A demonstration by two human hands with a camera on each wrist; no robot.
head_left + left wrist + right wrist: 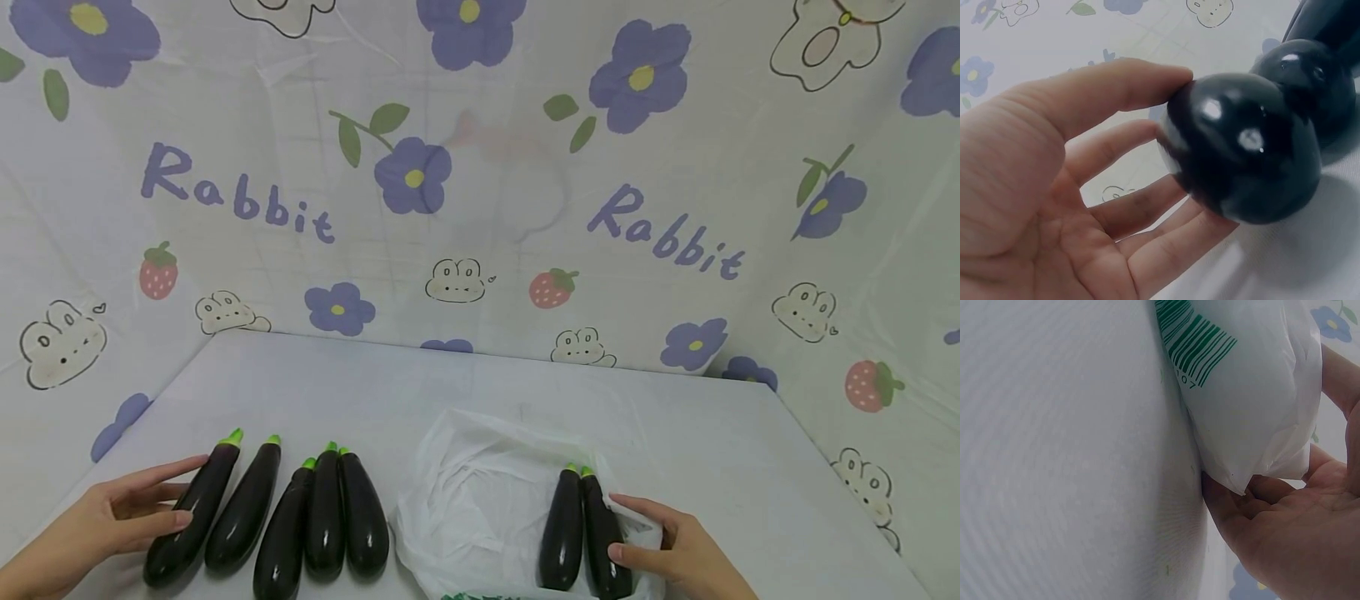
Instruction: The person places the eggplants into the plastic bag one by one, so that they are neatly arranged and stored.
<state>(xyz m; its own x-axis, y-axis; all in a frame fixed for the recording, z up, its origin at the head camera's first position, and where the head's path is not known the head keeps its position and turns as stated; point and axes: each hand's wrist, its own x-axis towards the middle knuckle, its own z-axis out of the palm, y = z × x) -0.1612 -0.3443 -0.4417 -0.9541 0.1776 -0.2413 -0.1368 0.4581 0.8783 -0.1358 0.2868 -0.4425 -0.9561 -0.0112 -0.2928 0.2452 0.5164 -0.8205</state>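
Note:
My left hand [123, 517] holds the leftmost dark, glossy eggplant [197, 508], thumb on the near side and fingers on the far side. In the left wrist view, the rounded end of that eggplant [1241, 150] sits against the fingertips. At the right, a thin white plastic bag [480, 500] lies with its mouth spread, and two eggplants [561, 533] rest side by side in it. My right hand [678, 546] grips the bag's right side by the nearer eggplant [603, 542]. In the right wrist view, my fingers [1229, 512] curl under the bag, which hides the eggplants there.
Several more eggplants [326, 521] lie in a row between my left hand and the bag, green stems pointing away. The white tabletop [360, 383] ends at a cloth backdrop [487, 225] with flowers and rabbits. A green barcode [1200, 350] marks the bag.

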